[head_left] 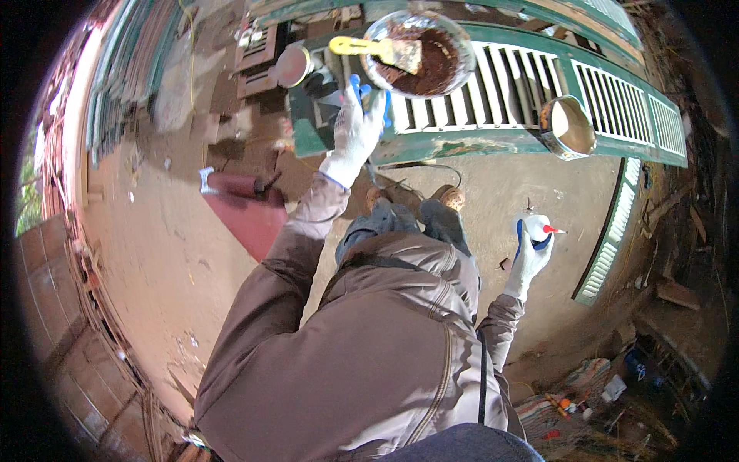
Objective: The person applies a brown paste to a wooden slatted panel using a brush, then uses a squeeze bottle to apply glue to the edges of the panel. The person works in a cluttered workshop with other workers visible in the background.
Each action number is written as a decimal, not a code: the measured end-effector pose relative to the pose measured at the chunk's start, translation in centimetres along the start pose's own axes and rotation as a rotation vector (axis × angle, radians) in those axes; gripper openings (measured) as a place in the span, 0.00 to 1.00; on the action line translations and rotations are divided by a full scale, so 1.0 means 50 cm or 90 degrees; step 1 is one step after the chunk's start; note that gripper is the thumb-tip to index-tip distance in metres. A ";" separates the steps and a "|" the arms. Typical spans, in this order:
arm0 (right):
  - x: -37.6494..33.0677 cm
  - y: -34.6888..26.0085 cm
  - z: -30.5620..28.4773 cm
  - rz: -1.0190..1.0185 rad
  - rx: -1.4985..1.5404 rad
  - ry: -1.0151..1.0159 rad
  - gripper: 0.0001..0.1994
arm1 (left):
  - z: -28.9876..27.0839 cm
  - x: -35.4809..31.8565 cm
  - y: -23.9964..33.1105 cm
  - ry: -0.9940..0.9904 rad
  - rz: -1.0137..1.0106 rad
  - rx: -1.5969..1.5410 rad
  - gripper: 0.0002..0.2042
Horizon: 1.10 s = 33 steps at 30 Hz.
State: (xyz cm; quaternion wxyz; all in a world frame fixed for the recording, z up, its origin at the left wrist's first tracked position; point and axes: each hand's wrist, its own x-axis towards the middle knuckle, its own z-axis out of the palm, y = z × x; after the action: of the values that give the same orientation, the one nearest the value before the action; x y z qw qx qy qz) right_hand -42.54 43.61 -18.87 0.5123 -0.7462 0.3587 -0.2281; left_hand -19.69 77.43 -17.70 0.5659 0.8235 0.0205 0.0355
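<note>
the right hand (530, 258), in a white glove with blue tips, is closed around a small white squeeze bottle (536, 231) with a red pointed tip, and it holds the bottle out to the side over the dirt floor (493, 192). the left hand (358, 127) wears the same kind of glove and reaches up to the near edge of a clear bowl (419, 52). its fingers are up against the bowl's rim, but it is hard to tell if they are gripping it or just touching. the bowl has brown mush in it, and a brush (377, 48) with a yellow handle lies across the top. the bowl sits on a long green shutter (531, 96) with white slats, lying flat in front of the person. to the right on the same shutter stands an open tin can (567, 127) with pale brown stuff inside. to the left of the bowl is a small round lid or cup (291, 67). the person's brown jacket (369, 339) fills the bottom and hides the ground under it. two shoes (416, 206) poke out just below the shutter. another slatted piece (612, 235) lies on the floor near the bottle. a dark red board (250, 212) lies on the left.
</note>
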 end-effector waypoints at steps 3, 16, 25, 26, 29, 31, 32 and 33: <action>0.004 0.026 -0.027 0.026 0.109 0.028 0.24 | 0.053 0.093 0.021 -0.061 -0.173 -0.249 0.31; 0.032 0.092 -0.159 0.085 0.088 0.123 0.22 | 0.100 0.216 -0.102 0.060 -0.032 -0.207 0.20; 0.187 0.114 -0.172 0.063 0.123 0.084 0.26 | 0.335 0.204 0.041 -0.082 -0.183 -0.399 0.16; 0.204 0.115 -0.169 0.053 0.133 0.082 0.26 | 0.367 0.225 0.029 -0.096 -0.168 -0.386 0.15; 0.249 0.104 -0.169 0.028 0.173 0.057 0.27 | 0.422 0.218 0.095 -0.021 -0.142 -0.241 0.26; 0.270 0.090 -0.172 0.017 0.125 0.048 0.28 | 0.429 0.213 0.087 0.154 0.029 0.099 0.32; 0.278 0.091 -0.179 0.016 0.095 0.053 0.29 | 0.439 0.175 0.124 0.251 0.174 0.333 0.34; 0.282 0.093 -0.189 0.027 0.101 0.067 0.29 | 0.453 0.122 0.237 0.166 0.122 0.251 0.34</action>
State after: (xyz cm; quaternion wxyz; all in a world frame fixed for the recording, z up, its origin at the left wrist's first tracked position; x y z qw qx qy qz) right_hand -41.63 26.05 -20.08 0.5547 -0.6828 0.3816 -0.2837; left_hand -11.83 52.57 -14.51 0.3807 0.9047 0.0217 0.1902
